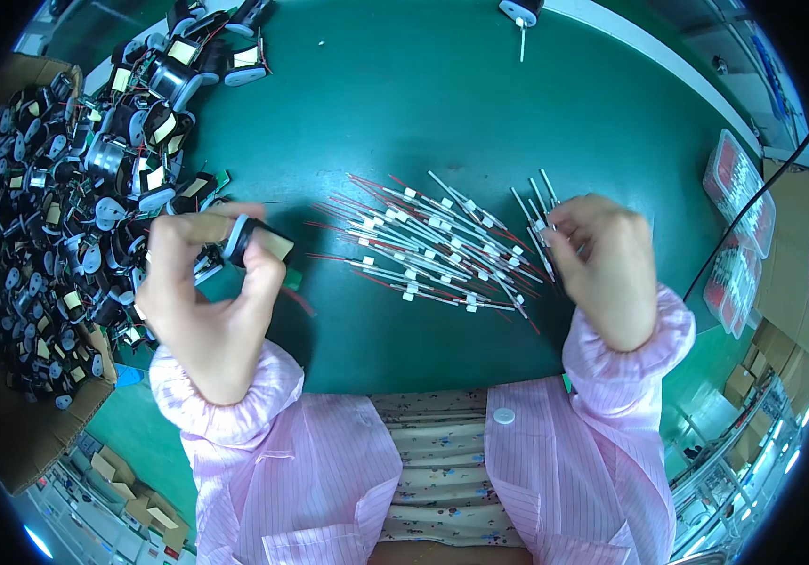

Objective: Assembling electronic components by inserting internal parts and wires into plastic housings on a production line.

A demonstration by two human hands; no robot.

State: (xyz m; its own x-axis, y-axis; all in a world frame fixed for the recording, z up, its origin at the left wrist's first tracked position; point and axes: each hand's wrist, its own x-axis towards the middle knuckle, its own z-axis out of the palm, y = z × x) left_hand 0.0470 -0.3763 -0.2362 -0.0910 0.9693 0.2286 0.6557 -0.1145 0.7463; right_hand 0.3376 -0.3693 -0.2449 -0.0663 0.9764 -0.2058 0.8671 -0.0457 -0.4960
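Note:
My left hand (207, 297) is closed around a small black coil-like part (256, 239) with a grey end disc and a yellow patch, raised over the left of the table. A green piece and a red wire show below that part. My right hand (604, 264) has its fingers bent together at the right end of a spread of thin wire leads (428, 240), which are white and red with small white connectors. Several leads (534, 209) stick out by its fingertips; one seems pinched between thumb and forefinger, though the fingers partly hide it.
Many similar black parts (164, 80) are heaped on the table's left side and in a cardboard box (94, 400). One more part (520, 11) lies at the far edge of the green table (404, 113). Clear plastic containers (739, 193) of leads stand at the right, crossed by a black cable (753, 200).

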